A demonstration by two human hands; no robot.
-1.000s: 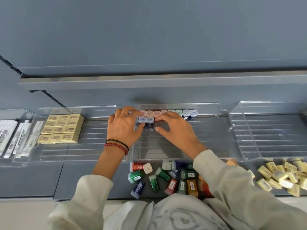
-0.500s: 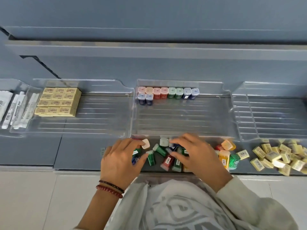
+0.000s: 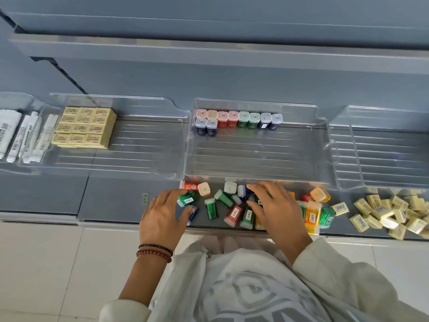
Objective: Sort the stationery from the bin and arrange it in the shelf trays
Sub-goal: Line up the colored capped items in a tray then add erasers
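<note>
My left hand (image 3: pixel 162 217) is curling fingers on a green box (image 3: pixel 186 199) (real grasp or not, I cannot tell); my right hand (image 3: pixel 278 212) is lying flat, released, on the loose boxes (image 3: pixel 234 213) before the middle tray (image 3: pixel 255 159).

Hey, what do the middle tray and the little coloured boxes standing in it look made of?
Middle tray: likely clear, glossy hard plastic; the grey shelf shows through it and its rim catches light. Coloured boxes: probably smooth tinted plastic with paler, frosted-looking caps.
</note>
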